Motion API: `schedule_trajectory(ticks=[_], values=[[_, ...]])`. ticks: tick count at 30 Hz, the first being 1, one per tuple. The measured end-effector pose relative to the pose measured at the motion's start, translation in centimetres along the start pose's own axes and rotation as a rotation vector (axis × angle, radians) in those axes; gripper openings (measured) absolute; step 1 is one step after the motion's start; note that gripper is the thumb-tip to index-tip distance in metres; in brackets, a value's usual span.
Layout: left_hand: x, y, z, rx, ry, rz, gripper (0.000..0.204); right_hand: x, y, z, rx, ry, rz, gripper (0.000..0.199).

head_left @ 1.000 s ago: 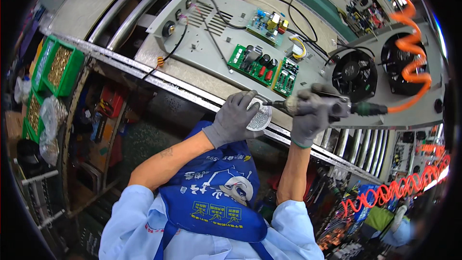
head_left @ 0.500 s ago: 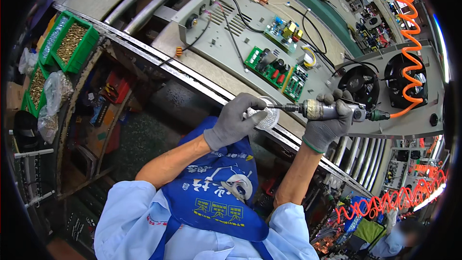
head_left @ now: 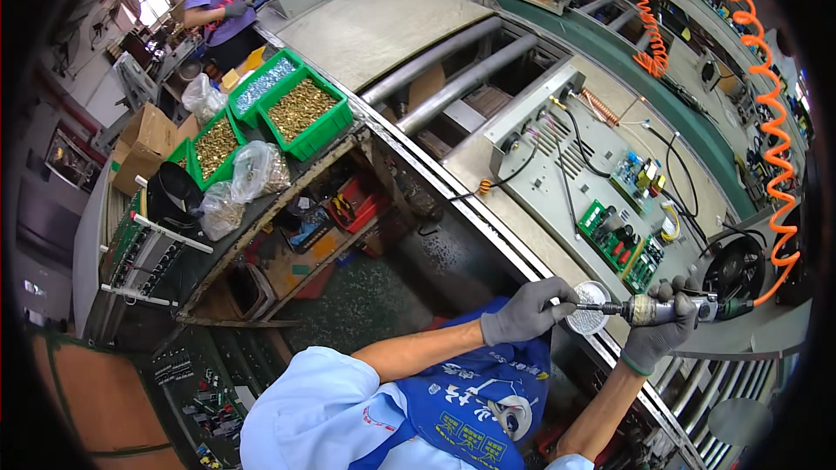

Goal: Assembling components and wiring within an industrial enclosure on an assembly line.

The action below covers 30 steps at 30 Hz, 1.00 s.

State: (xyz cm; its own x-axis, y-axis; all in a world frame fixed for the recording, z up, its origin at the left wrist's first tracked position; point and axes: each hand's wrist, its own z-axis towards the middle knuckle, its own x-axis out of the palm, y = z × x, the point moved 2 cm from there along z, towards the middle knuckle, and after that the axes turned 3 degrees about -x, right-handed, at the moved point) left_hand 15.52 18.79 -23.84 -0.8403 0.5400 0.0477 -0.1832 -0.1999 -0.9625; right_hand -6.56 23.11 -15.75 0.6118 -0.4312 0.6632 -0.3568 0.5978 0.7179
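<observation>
My right hand, in a grey glove, is wrapped round an air screwdriver held level, its bit pointing left. My left hand, gloved too, pinches its thumb and fingers together at the tip of the bit; whatever lies between them is too small to make out. Under the bit, at the bench edge, sits a round white dish of small silvery pieces. Beyond the tool lies a grey metal chassis carrying a green circuit board, other boards, and black cables.
An orange coiled air hose runs up from the screwdriver. Green bins of brass and silvery fasteners stand left, beside plastic bags. Steel rollers cross the bench gap. Another person stands at the far left.
The view has swung left, so bench and chassis sit further right and the bins show fully. My left fingers have drawn left off the dish, staying at the bit tip. The right grip is unchanged.
</observation>
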Motion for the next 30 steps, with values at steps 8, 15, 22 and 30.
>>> schedule_trajectory(ticks=[8,15,22,30], values=[[0.0,-0.3,-0.3,0.286,-0.092,0.283,0.017,0.0,-0.6,-0.1,0.044,-0.034,0.030,0.044],[-0.4,-2.3,0.2,0.616,-0.162,0.457,0.027,-0.3,-0.6,0.3,0.088,-0.077,0.071,0.042],[-0.7,-3.3,0.4,0.545,-0.115,0.377,0.022,-0.4,-0.8,0.4,0.127,-0.083,0.116,0.036],[-0.6,-3.7,0.6,0.484,-0.068,0.325,0.016,-0.2,-0.6,0.6,0.147,-0.137,0.125,0.038]])
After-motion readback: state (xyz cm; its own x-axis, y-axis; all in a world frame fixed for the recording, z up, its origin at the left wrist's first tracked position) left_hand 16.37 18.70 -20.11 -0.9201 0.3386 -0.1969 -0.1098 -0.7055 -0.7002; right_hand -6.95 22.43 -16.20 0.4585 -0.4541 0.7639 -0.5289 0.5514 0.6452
